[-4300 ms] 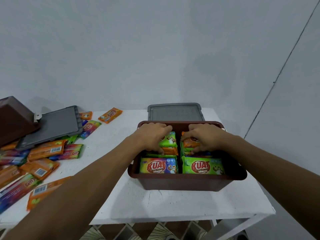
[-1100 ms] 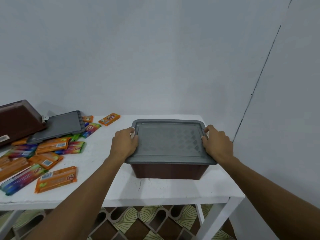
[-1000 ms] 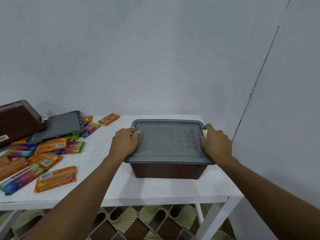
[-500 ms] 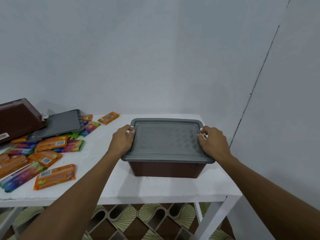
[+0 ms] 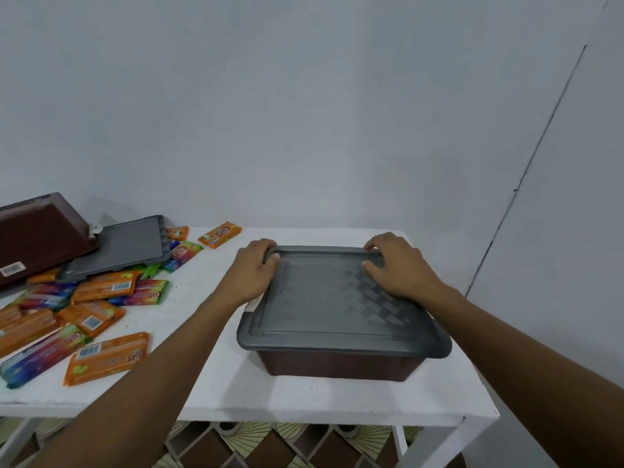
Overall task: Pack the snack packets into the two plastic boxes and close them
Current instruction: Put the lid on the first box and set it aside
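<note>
A brown plastic box (image 5: 337, 366) stands on the right half of the white table (image 5: 304, 396) with its grey lid (image 5: 337, 309) on top, so its contents are hidden. My left hand (image 5: 251, 275) lies on the lid's far left corner, fingers curled over the rim. My right hand (image 5: 398, 268) rests palm down on the far right corner, fingertips at the far edge. A second brown box (image 5: 40, 234) lies tilted at the far left, with its grey lid (image 5: 125, 244) leaning beside it. Several orange and multicoloured snack packets (image 5: 104, 358) lie loose on the table's left side.
The wall runs close behind the table, and a second wall meets it at the right. The table's front edge and right corner are just beside the closed box. A patterned tile floor shows below.
Packets were visible in the uncovered box; now the lid covers it. Within the last second both hands slid from the lid's sides up to its far corners, and the box sits slightly turned.
</note>
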`<state>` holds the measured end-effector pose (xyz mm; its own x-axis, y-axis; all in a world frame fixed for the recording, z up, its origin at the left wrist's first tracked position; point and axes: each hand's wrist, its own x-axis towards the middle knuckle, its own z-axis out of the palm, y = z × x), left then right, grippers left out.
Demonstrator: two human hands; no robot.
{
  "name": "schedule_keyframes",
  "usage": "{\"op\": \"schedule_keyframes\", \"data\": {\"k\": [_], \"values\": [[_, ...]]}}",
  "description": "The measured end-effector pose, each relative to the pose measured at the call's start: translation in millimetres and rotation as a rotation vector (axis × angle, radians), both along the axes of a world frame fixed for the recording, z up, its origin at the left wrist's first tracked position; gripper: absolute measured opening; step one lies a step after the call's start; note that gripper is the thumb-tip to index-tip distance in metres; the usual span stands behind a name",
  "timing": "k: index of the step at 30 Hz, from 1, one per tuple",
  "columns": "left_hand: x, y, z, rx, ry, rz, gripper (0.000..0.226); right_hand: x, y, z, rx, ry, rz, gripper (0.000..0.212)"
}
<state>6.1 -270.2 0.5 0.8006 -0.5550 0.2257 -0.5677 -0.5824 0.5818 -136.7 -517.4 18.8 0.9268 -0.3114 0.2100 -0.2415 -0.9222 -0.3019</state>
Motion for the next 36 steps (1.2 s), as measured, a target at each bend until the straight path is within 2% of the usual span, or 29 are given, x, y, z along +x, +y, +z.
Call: {"op": "schedule_keyframes", "data": {"k": [4, 8, 12, 19, 25, 27, 30, 33, 36], "values": [[34.9, -20.4, 10.6, -0.011, 0.065, -0.078, 0.04, 43.8, -9.4, -1.9, 0.078, 0.125, 0.063, 0.034], [89.6, -35.6, 6.6, 0.011, 0.109, -0.072, 0.045, 91.9, -24.0, -5.4, 0.243, 0.123, 0.088, 0.022], [145.2, -49.8, -1.5, 0.037, 0.152, -0.08, 0.044, 149.6, -34.4, -8.4, 0.354, 0.172, 0.132, 0.02], [217.6, -67.8, -26.1, 0.095, 0.253, -0.173, 0.03, 231.9, -38.8, -26.5, 0.298, 0.374, 0.27, 0.024], [238.2, -68.0, -66.0, 0.34, 0.315, -0.282, 0.057, 273.5, -25.4, -37.0, 0.255, 0.483, 0.353, 0.029], [235.3, -66.3, -75.4, 0.369, 0.318, -0.3, 0.058, 279.7, -20.1, -40.3, 0.259, 0.498, 0.363, 0.029], [232.2, -64.0, -80.4, 0.344, 0.287, -0.381, 0.044, 284.5, -13.3, -42.5, 0.245, 0.548, 0.376, 0.03], [230.0, -58.9, -82.4, 0.337, 0.332, -0.514, 0.022, 287.7, -5.4, -42.6, 0.216, 0.588, 0.397, 0.03], [230.2, -53.5, -85.3, 0.331, 0.354, -0.603, 0.016, 290.5, 4.1, -40.7, 0.216, 0.573, 0.416, 0.029]]}}
